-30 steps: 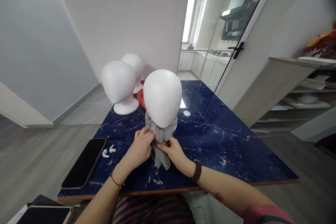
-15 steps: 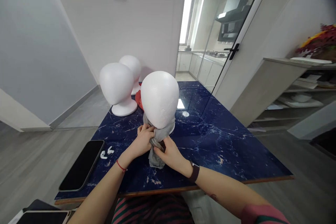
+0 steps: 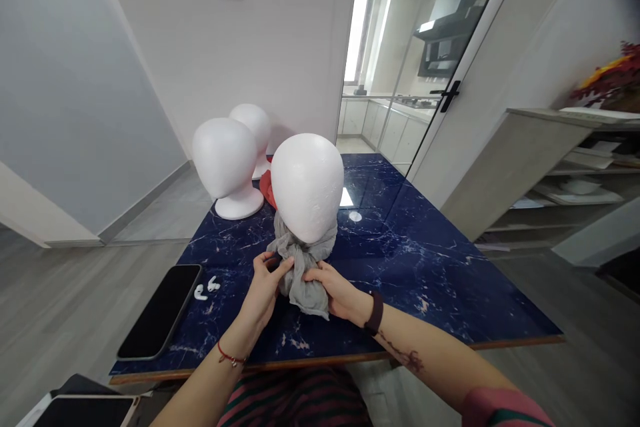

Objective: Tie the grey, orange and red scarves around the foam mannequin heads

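Position change: half a second earlier both hands sat high against the neck of the front foam head (image 3: 307, 187), with the fabric bunched between them. Now both hands are lower, toward 6 o'clock, and a knot shows at the neck with the tails hanging free below it.

Grip state: the left hand (image 3: 263, 287) pinches the left edge of the gray scarf (image 3: 305, 273), thumb on top and fingers curled behind. The right hand (image 3: 337, 290) is closed on the tail from the right side. The two hands are close together, with the tail between them.

Location: the scarf is wrapped around the neck of the front foam head, which stands on the blue marble table (image 3: 425, 267) at 12 o'clock from the person.

Visibility limits: the base of the front foam head is covered by the scarf. The fingertips of both hands are hidden in the fabric. A red cloth (image 3: 269, 187) behind the head shows only in part.

Orientation: the front foam head stands upright, narrow end down. The scarf tails run from the knot toward 6 o'clock, the free end leaning slightly toward 5 o'clock.

Surroundings: a second foam head (image 3: 225, 160) stands at 10 o'clock of the front one. A phone (image 3: 163, 310) and earbuds (image 3: 206, 288) lie at 9 o'clock of the left hand.
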The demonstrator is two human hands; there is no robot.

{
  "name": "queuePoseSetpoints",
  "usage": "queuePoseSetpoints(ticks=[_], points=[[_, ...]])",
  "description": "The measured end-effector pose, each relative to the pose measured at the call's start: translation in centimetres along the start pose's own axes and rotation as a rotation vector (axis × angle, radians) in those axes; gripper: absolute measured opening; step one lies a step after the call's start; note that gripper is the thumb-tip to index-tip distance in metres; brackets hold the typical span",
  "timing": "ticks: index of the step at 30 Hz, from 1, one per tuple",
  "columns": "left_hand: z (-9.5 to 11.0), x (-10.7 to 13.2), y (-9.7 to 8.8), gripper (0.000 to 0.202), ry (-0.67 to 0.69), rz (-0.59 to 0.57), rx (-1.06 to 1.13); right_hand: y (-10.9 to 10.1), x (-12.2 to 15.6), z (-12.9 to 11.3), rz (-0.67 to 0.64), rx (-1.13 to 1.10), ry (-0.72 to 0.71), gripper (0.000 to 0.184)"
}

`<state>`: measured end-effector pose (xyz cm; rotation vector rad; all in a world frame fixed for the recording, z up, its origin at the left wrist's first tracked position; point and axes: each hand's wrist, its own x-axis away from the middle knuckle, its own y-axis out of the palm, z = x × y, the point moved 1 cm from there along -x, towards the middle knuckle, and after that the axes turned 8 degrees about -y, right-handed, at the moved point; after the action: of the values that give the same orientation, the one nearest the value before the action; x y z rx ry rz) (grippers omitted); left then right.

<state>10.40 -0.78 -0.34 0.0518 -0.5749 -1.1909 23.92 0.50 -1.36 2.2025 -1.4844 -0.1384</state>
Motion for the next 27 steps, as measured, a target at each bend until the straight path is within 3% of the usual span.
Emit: queuePoseSetpoints(ticks=[2, 7, 10, 13, 17, 21, 25, 27], points=[[0.2, 0.3, 0.2, 0.049, -0.071, -0.058, 0.047, -0.1, 0.0, -0.2, 0.022, -0.04, 0.073, 0.026], [1.0, -0.2, -1.0, 0.051, 0.015, -0.099, -0.046, -0.5, -0.2, -1.2, 0.002, 0.024, 0.115, 0.023], [1.5, -0.8, -2.5, 0.052, 0.03, -0.094, -0.2, -0.9, -0.3, -2.2, -0.115, 0.144, 0.033, 0.019], [2.6, -1.2, -3.6, 0.037, 0.122, -0.104, -0.531, -1.8, -0.8, -2.8, -0.07, 0.295, -0.104, 0.017], [4.1, -1.5, -4.8, 0.008, 0.436, 0.095, -1.065, -3.5, -1.9, -2.8, 0.136, 0.396, -0.224, 0.027], [4.8, -1.8, -5.8, 0.011, 0.663, 0.331, -1.504, -4.6, -2.5, -3.3, 0.283, 0.465, -0.314, 0.03], [5.0, -1.9, -6.4, 0.01, 0.74, 0.493, -1.552, -5.0, -2.5, -4.5, 0.359, 0.439, -0.415, 0.031], [5.0, -1.7, -6.2, 0.008, 0.709, 0.418, -1.435, -5.0, -2.4, -4.8, 0.385, 0.476, -0.47, 0.029]])
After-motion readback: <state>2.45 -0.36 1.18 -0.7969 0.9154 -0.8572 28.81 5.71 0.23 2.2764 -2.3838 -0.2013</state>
